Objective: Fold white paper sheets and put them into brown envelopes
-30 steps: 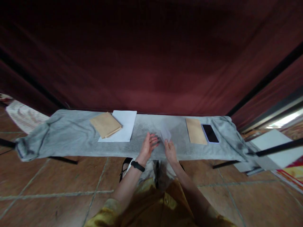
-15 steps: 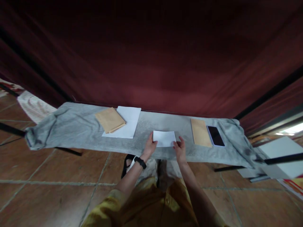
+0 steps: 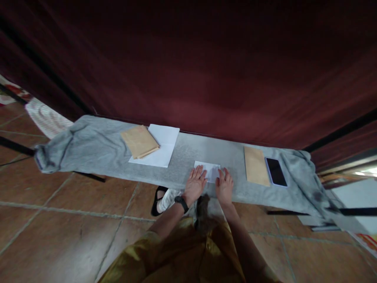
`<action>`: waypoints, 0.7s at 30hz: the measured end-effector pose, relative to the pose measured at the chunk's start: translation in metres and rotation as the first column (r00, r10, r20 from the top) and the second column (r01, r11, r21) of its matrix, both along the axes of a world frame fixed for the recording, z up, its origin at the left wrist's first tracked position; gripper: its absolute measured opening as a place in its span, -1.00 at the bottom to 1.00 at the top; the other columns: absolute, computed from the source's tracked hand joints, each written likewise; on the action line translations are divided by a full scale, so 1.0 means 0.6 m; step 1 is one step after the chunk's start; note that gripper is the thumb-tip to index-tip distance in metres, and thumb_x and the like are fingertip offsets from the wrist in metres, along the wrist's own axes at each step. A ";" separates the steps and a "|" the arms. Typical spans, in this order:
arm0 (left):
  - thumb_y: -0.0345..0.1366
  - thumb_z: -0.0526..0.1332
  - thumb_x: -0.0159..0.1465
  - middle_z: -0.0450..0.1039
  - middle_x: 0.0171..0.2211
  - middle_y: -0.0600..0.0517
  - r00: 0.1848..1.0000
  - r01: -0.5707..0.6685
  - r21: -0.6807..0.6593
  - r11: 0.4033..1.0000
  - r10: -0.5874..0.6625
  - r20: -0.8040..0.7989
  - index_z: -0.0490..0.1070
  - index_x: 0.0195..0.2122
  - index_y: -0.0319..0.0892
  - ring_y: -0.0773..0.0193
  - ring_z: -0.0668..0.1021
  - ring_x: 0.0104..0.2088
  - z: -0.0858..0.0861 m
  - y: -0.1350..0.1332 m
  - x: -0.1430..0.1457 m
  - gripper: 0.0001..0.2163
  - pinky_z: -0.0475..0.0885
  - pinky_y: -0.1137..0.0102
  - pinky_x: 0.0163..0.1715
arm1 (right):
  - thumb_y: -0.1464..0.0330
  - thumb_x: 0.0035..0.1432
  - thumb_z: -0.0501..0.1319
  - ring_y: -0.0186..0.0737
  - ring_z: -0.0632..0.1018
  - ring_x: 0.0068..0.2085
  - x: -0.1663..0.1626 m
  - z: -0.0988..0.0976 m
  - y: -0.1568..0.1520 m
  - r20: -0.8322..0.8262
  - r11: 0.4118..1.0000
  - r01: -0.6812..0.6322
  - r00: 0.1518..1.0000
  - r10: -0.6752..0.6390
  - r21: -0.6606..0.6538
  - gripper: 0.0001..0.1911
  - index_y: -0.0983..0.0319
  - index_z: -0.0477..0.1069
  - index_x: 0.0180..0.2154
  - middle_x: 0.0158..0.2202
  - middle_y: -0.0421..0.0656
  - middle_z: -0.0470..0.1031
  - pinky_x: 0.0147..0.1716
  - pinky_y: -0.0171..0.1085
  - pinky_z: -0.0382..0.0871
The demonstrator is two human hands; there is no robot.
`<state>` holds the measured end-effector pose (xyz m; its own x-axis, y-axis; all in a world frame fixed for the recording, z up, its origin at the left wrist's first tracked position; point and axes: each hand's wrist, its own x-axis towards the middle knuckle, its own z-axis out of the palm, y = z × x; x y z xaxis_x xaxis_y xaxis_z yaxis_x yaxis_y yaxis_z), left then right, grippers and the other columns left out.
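small white paper (image 3: 210, 167), flat on cloth-covered worktop (image 3: 203, 145)
at left end: left hand (image 3: 195, 184), palm down, spread; at right end: right hand (image 3: 224, 186), spread, slightly curled. to the left: brown paper packets (image 3: 140, 141) on white sheet (image 3: 170, 143); to the right: brown paper piece (image 3: 257, 167) beside phone (image 3: 276, 172).

dark red drape (image 3: 188, 86) | brown tiled floor (image 3: 53, 236) | grey cloth-covered table (image 3: 100, 143)

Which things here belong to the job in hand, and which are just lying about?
In use:
- small white paper, under the left hand and at the fingertips of the right hand
- gray cloth beneath it

Apparently just lying about, untouched:
- folded brown paper
- larger white paper under it
- brown paper by the phone
- smartphone
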<state>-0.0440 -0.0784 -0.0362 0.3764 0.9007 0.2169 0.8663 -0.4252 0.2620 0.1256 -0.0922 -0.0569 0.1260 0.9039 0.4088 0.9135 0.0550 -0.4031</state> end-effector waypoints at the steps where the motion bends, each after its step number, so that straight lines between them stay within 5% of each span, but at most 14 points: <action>1: -0.23 0.00 0.45 0.10 0.42 -0.14 1.000 0.017 0.000 1.000 -0.017 -0.002 0.22 0.35 -0.15 0.04 0.13 0.43 -0.003 -0.003 0.001 -0.54 0.08 0.00 0.38 | 0.35 0.40 -0.06 0.02 0.34 0.25 -0.004 0.001 0.006 -0.007 0.999 -0.046 0.999 0.046 0.012 -0.52 0.16 0.23 0.29 0.31 0.07 0.26 0.12 0.05 0.32; 7: -0.21 -0.03 0.45 0.06 0.42 -0.20 0.997 0.050 -0.023 0.998 -0.051 -0.051 0.20 0.36 -0.26 0.03 0.11 0.43 0.002 -0.006 0.002 -0.51 0.05 0.05 0.39 | 0.34 0.42 -0.10 0.02 0.26 0.35 -0.028 0.004 0.032 0.101 0.956 -0.272 0.954 0.283 -0.110 -0.51 0.23 0.27 0.29 0.30 0.07 0.33 0.28 0.11 0.13; 13: -0.15 0.00 0.46 0.04 0.43 -0.24 0.991 0.085 -0.069 0.994 -0.092 -0.098 0.15 0.38 -0.27 -0.03 0.11 0.43 0.009 0.001 0.002 -0.47 -0.01 0.01 0.39 | 0.26 0.42 -0.09 0.06 0.23 0.37 -0.008 -0.004 0.025 0.196 0.971 -0.180 0.958 0.210 -0.159 -0.44 0.29 0.16 0.36 0.39 0.09 0.18 0.30 0.12 0.08; 21: -0.15 0.00 0.46 0.02 0.43 -0.28 0.989 0.092 -0.075 0.993 -0.100 -0.111 0.13 0.39 -0.31 -0.04 0.11 0.43 0.007 0.001 0.005 -0.47 0.00 0.04 0.39 | 0.24 0.43 -0.10 0.06 0.26 0.35 0.014 -0.013 0.016 0.231 0.979 -0.165 0.954 0.189 -0.119 -0.41 0.36 0.09 0.38 0.37 0.16 0.20 0.29 0.12 0.09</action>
